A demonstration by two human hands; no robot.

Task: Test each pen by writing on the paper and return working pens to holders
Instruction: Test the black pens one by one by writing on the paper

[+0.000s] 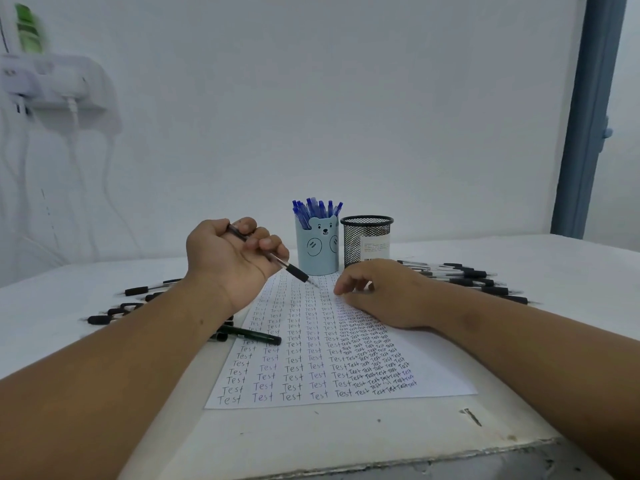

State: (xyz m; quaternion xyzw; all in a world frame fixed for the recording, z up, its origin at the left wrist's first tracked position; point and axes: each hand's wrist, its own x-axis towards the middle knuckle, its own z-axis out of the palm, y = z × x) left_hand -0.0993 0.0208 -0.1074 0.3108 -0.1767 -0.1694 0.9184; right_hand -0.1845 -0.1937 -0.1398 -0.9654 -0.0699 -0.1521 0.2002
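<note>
A white sheet of paper [436, 368] covered with rows of the word "Test" lies in the middle of the table. My left hand [232, 254] grips a black pen [294, 270] above the sheet's far end, its tip pointing down to the right. My right hand [381, 292] rests on the paper's right side, fingers loosely bent, holding nothing. Behind the sheet stand a light-blue bear holder [317, 252] full of blue pens and a black mesh holder [367, 242] whose inside I cannot see.
Loose black pens lie in a pile left of the paper [114, 311] and in another on the right [474, 277]. One dark pen [256, 334] lies beside the sheet's left edge. The table's front edge [415, 462] is close. A white wall stands behind.
</note>
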